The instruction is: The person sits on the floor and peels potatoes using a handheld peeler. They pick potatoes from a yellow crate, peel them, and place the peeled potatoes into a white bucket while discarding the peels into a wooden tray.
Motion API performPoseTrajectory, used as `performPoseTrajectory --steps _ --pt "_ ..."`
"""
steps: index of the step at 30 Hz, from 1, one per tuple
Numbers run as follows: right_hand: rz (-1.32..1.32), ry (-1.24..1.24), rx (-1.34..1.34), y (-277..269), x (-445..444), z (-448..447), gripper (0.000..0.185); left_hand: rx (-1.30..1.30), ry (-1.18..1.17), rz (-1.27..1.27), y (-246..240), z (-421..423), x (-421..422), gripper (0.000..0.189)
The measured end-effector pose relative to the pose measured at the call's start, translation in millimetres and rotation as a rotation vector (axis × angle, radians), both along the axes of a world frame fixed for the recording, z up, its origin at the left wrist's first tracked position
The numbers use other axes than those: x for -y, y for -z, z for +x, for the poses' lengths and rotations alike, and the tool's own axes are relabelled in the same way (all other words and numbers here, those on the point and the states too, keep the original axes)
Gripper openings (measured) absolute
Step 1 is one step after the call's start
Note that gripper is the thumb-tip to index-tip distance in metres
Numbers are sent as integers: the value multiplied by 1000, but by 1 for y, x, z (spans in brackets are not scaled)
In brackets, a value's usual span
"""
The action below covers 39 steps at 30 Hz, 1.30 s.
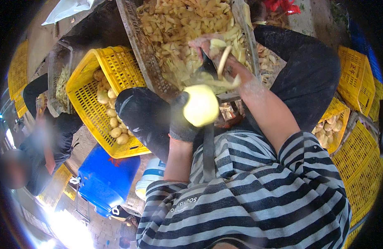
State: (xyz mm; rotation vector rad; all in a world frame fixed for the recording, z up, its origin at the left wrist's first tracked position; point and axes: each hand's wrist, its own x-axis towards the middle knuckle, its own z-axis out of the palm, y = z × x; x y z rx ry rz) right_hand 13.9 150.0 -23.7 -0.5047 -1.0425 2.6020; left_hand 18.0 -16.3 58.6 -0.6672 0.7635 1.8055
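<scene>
My left hand [181, 119], in a dark glove, grips a pale, peeled potato [201, 105] above my lap. Farther forward, my bare right hand [210, 48] is closed around a dark-handled tool [207, 67]; blur hides its working end, so its exact kind is unclear. Strips of potato peel [224, 62] hang over the right hand and wrist. Beneath that hand is a plastic crate [138, 46] heaped with potato peelings [185, 23], standing just past my knees.
To the left, a tilted yellow crate [85, 68] holds unpeeled potatoes [116, 132]. Behind it stand a blue barrel [107, 179] and a white bucket [151, 174]. Another person [51, 140] sits far left. At right are a yellow crate of potatoes [328, 127] and more yellow crates [356, 81].
</scene>
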Motion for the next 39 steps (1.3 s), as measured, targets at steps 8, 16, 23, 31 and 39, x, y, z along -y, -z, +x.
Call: performPoseTrajectory --steps 8,16,23,31,39 --pt "46 165 385 47 -31 -18 21 -1 -94 -16 5 -8 3 54" --pt "-16 252 520 -65 3 -9 27 52 -259 71 16 -13 -5 48" --pt "3 138 455 -67 22 -7 23 -37 -260 91 0 -9 -1 47" --pt "149 -136 387 -25 -4 -20 20 6 -118 5 -1 0 2 44" --pt "186 138 321 42 -28 -14 36 122 -86 46 8 -2 6 47"
